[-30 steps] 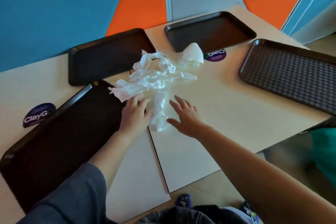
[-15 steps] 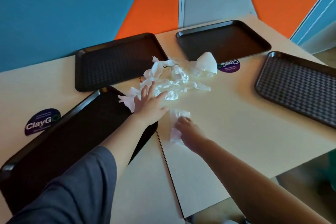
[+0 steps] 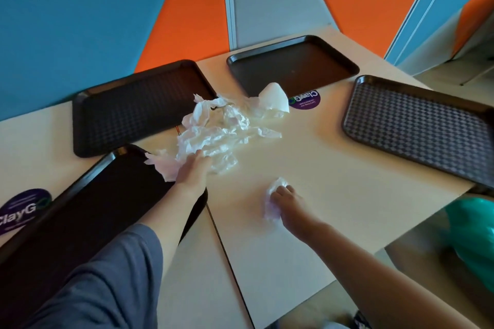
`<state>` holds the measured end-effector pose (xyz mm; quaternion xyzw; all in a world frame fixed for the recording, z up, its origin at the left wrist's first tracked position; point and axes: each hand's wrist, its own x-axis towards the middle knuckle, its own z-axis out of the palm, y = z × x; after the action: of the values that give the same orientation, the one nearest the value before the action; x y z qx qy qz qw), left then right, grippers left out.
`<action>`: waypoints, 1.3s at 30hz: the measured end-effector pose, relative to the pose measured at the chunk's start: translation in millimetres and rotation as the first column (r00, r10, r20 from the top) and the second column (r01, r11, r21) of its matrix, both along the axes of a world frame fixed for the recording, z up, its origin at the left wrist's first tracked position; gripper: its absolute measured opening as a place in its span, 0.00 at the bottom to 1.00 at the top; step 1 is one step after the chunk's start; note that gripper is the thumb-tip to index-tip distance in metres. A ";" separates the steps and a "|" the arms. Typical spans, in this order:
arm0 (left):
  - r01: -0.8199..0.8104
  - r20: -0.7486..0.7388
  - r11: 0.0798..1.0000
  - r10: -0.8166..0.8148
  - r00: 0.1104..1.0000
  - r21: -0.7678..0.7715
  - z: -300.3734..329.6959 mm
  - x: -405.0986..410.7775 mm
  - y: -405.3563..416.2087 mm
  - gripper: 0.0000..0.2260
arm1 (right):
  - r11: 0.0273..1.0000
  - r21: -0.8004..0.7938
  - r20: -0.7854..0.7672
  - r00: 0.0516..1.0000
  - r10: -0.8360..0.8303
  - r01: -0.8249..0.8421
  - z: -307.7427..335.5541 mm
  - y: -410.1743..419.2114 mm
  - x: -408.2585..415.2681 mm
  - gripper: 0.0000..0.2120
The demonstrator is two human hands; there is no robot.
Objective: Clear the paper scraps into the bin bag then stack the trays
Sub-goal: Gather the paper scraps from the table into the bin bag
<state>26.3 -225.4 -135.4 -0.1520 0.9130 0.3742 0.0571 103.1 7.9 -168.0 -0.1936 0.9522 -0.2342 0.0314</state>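
A heap of crumpled white paper scraps (image 3: pixel 222 128) lies on the cream table (image 3: pixel 334 168) between several dark trays. My left hand (image 3: pixel 193 171) presses on the heap's near edge, fingers closing into the paper. My right hand (image 3: pixel 287 201) is shut on a small wad of paper (image 3: pixel 275 189) pulled away from the heap, low over the table. Trays: near left (image 3: pixel 80 222), far left (image 3: pixel 133 109), far middle (image 3: pixel 294 64), right (image 3: pixel 427 125). A green bin bag (image 3: pixel 475 235) hangs below the table's right edge.
Purple round stickers sit on the table at the left (image 3: pixel 24 208) and by the far middle tray (image 3: pixel 306 99). A seam (image 3: pixel 224 243) runs between two tabletops. Blue, orange and grey wall panels stand right behind the table.
My right hand closed on a strip of paper and drew it back and right from the heap. My left hand slid forward onto the heap. The view shifted, bringing the green bag into sight.
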 end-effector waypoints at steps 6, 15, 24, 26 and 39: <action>0.347 -0.055 0.770 -0.442 0.895 -0.536 18.2 8.5 26.4 0.12 | 1.000 0.006 0.017 1.000 -0.016 0.016 -0.7 17.1 2.9 0.07; 0.441 -0.235 0.739 -0.612 0.755 -0.510 32.2 30.5 105.3 0.13 | 0.983 -0.103 -0.055 0.986 -0.159 0.153 14.3 56.4 3.4 0.06; 0.592 -0.171 0.729 -0.669 0.724 -0.343 21.6 41.6 204.1 0.23 | 0.958 -0.136 -0.067 0.963 -0.262 0.251 25.3 160.8 7.5 0.11; 0.698 -0.221 0.673 -0.740 0.635 -0.245 21.3 46.5 230.5 0.15 | 0.950 -0.101 -0.043 0.953 -0.300 0.294 27.8 190.4 12.0 0.09; 0.914 -0.384 0.369 -0.878 0.284 -0.167 5.1 71.2 440.3 0.12 | 0.826 0.076 -0.033 0.829 -0.558 0.559 35.7 388.4 76.6 0.08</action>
<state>97.5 215.0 -130.3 0.4707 0.8117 0.3386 0.0700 179.8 396.2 -132.3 0.0933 0.9762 -0.1927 -0.0347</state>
